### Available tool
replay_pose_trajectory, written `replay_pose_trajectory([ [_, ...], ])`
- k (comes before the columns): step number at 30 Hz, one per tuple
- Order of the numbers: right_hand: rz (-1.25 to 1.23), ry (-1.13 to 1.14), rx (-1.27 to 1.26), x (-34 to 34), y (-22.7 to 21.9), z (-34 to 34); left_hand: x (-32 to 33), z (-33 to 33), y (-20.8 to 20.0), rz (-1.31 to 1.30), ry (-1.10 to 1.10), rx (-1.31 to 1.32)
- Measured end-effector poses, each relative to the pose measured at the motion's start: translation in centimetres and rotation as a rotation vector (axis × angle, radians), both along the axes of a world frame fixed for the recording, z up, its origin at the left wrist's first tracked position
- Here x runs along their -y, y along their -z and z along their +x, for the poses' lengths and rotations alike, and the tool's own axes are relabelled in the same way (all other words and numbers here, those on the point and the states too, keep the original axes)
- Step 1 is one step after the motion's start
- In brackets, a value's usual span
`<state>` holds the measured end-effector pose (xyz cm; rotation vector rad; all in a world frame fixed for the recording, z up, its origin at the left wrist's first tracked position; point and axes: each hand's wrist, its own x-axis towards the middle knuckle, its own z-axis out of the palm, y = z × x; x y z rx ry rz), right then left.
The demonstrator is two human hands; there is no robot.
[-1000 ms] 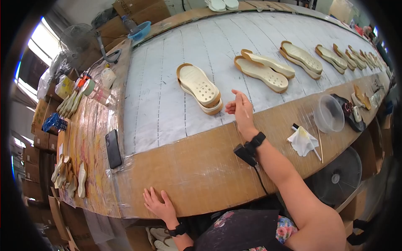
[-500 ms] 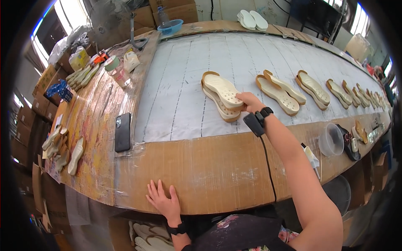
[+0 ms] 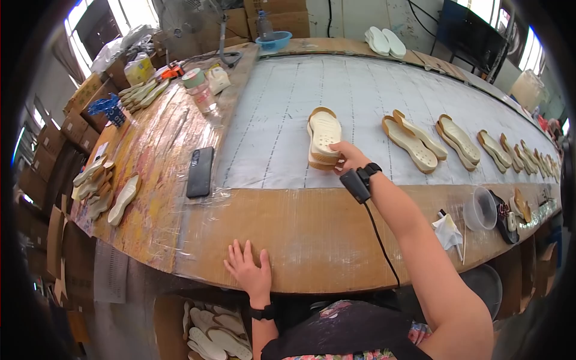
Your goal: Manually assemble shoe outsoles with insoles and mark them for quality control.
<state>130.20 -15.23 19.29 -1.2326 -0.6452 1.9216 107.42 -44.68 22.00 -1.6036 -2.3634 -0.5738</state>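
Observation:
My right hand (image 3: 349,157) grips the near end of a pair of cream shoe soles (image 3: 325,133) with tan rims, stacked one on the other and upright in line with the table. The fingertips under the stack are partly hidden. Flat on the cardboard strip (image 3: 324,240) at the table's front lies my left hand (image 3: 249,271), fingers spread and nothing in it. To the right of the held stack rests another pair of soles (image 3: 411,144), one overlapping the other. Further pairs (image 3: 458,143) run in a row toward the right edge.
A black phone (image 3: 200,172) lies left of the white sheet (image 3: 270,120). Loose soles (image 3: 125,200) sit at the table's left. A clear plastic tub (image 3: 480,209) stands front right. Below the front edge, a cardboard box holds several soles (image 3: 219,336). A blue basin (image 3: 273,42) is at the back.
The stack in my right hand has turned from slanted to nearly straight, its two soles now more closely aligned. The whole view has shifted slightly; my left hand stays flat on the cardboard.

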Motion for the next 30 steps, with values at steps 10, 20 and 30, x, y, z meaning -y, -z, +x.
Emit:
replay_pose_trajectory([
  [10, 0.075, -0.272, -0.867, 12.1, -3.1, 5.0, -2.5, 6.7, -5.4, 0.03, 0.506, 1.026],
  [20, 1.22, -0.097, 0.249, 21.1, -11.9, 4.2, -6.9, 13.2, -9.7, 0.191, 0.543, 2.282],
  [30, 1.067, -0.051, -0.2, 25.8, -10.1, 5.0, -3.0, 12.6, -8.9, 0.235, 0.494, 2.239],
])
